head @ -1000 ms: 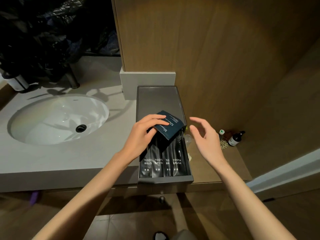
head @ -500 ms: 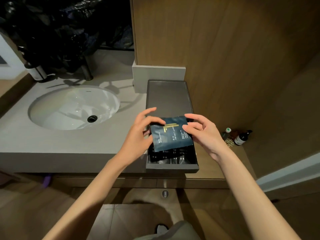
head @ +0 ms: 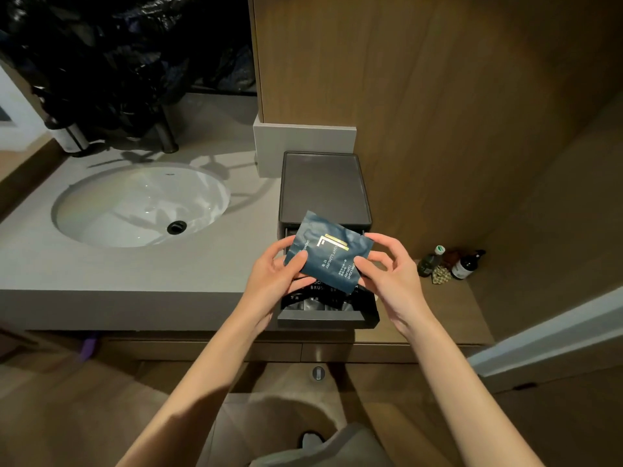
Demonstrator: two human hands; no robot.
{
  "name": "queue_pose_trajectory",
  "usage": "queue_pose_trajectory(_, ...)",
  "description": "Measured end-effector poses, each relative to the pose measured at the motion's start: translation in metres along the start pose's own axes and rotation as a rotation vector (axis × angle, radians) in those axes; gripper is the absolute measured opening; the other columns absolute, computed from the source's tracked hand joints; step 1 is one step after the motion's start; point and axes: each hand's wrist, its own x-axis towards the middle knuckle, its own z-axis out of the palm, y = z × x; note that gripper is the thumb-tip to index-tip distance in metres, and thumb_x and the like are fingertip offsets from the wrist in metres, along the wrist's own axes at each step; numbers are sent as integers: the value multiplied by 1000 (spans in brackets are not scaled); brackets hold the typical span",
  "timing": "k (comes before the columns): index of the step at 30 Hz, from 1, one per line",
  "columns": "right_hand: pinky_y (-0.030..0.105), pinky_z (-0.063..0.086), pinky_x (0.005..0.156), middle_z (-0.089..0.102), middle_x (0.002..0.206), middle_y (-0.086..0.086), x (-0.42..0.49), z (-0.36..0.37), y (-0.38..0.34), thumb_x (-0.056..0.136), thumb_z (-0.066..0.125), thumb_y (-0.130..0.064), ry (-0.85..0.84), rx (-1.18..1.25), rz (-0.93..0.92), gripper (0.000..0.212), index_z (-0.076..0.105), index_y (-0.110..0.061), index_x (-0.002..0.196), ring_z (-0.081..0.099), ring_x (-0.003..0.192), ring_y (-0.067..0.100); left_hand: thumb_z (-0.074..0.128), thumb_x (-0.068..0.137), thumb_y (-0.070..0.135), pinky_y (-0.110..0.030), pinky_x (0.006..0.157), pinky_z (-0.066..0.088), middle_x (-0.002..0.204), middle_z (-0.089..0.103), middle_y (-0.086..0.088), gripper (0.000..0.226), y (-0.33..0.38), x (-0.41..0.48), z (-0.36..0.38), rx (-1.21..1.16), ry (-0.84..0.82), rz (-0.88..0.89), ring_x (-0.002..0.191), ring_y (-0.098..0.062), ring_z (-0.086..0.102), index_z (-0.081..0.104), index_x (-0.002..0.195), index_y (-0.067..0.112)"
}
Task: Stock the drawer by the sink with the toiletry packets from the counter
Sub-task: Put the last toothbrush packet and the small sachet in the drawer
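A dark blue toiletry packet (head: pixel 332 252) with gold lettering is held flat above the open drawer (head: pixel 327 320) of a small dark box (head: pixel 323 187) on the counter. My left hand (head: pixel 274 276) pinches its left edge and my right hand (head: pixel 384 267) pinches its right edge. Under the packet, several black toothbrush packets (head: pixel 317 298) lie side by side in the drawer, mostly hidden by the packet and my hands.
A white round sink (head: pixel 141 205) is set in the grey counter (head: pixel 118 271) to the left. A few small bottles (head: pixel 451 262) stand on the wooden ledge to the right. A wooden wall rises behind the box. Dark plastic bags (head: pixel 118 55) fill the back left.
My right hand has come in and taken the packet's right edge. The packet has turned face up and now sits level between both hands over the drawer.
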Motion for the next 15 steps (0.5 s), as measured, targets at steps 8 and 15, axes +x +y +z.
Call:
queue_pose_trajectory(8,34,55,79,73,91,1,29,-23,-18,86,66,-8,-50,-426,-146,31,59,-21,114,69,91,14,68,85,22,-14,73,53,109,63,8,52,-1,-1,-10,510,31,196,87,-2,64,48,133,26)
queue_pose_trajectory(15,41,55,90,74,87,2,72,-5,-26,87,65,-15,-357,-754,-215,14,71,-26,92,70,91,18,68,85,19,-26,82,55,107,69,1,50,-18,13,-4,660,-101,159,89,-10,67,53,133,19)
